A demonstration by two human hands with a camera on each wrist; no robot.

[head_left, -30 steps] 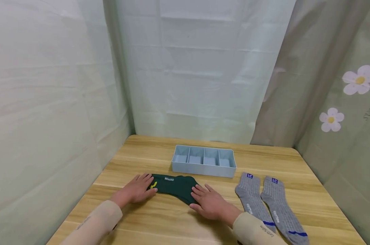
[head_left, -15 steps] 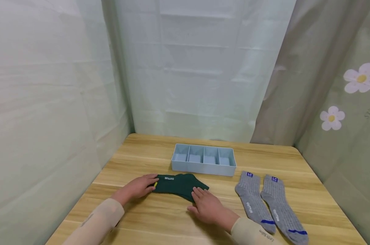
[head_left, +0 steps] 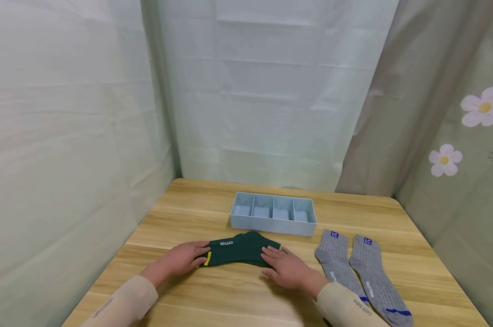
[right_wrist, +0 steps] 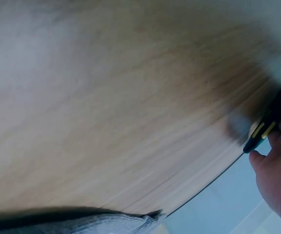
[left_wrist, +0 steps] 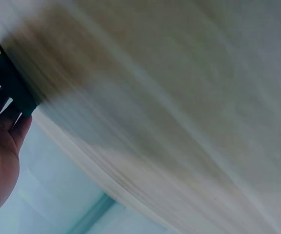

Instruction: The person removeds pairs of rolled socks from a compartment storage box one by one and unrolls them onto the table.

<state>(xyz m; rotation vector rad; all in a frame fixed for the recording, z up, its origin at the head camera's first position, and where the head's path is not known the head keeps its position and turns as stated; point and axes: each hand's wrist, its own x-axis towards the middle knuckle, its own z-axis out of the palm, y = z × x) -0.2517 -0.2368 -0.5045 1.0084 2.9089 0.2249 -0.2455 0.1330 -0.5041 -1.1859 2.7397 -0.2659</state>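
Observation:
Dark green socks (head_left: 242, 249), apparently two in a stack, lie crosswise on the table with white COTTON lettering and a yellow mark at the cuff end. My left hand (head_left: 185, 259) rests its extended fingers on that cuff end. Over the toe end, the fingers of my right hand (head_left: 289, 269) lie flat. In the left wrist view, the left hand (left_wrist: 1, 146) touches the green edge (left_wrist: 13, 85) with its fingers fairly straight. The right wrist view catches the right hand (right_wrist: 279, 170) against the toe (right_wrist: 271, 119), which bears yellow stripes; part of that hand is cut off.
A light blue divided box (head_left: 273, 223) stands behind the green socks. Two grey socks, a left one (head_left: 338, 263) and a right one (head_left: 375, 277), lie side by side to the right. Curtains (head_left: 254, 113) enclose the wooden table (head_left: 205, 304).
The cuff end of the green socks has shifted toward me, straightening their slant. My left hand has moved nearer with it, and my right hand has slid slightly right along the toe.

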